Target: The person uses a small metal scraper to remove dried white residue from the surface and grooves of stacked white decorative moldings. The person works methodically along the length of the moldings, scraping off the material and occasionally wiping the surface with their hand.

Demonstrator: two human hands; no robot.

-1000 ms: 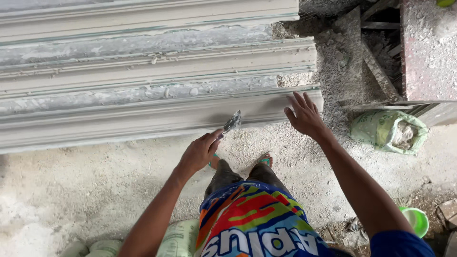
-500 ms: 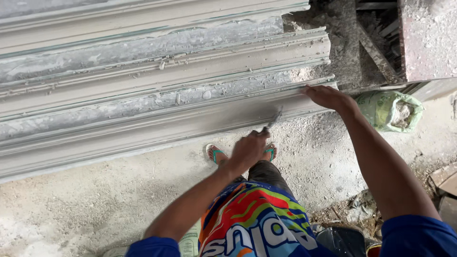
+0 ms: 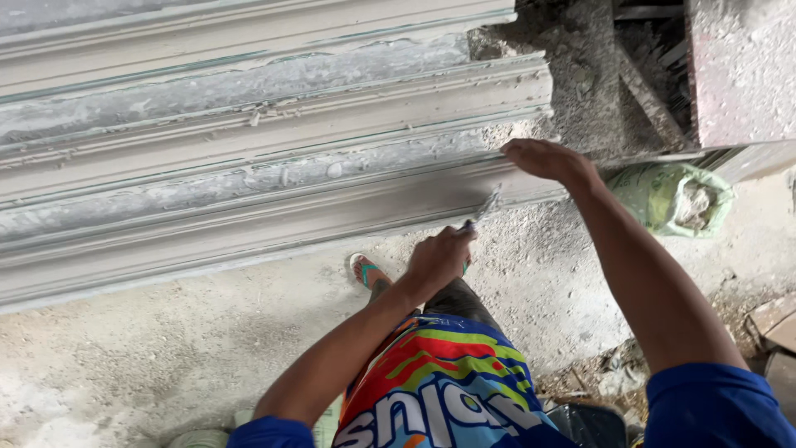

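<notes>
Small trowel sits blade-tip on the lower ledge of the grey moulded cornice, further right along it than a second ago. Left hand fingers wrapped tight on its handle. Right hand has shifted onto the cornice end, fingers together, resting flat. Green sack beside, on floor.

Views: one only, head-worn; no second view to overlap.
Facing: steeply down past the wearer's own shorts and arms to the concrete floor.
Range: arm's length; long moulded plaster strips span the upper frame.
</notes>
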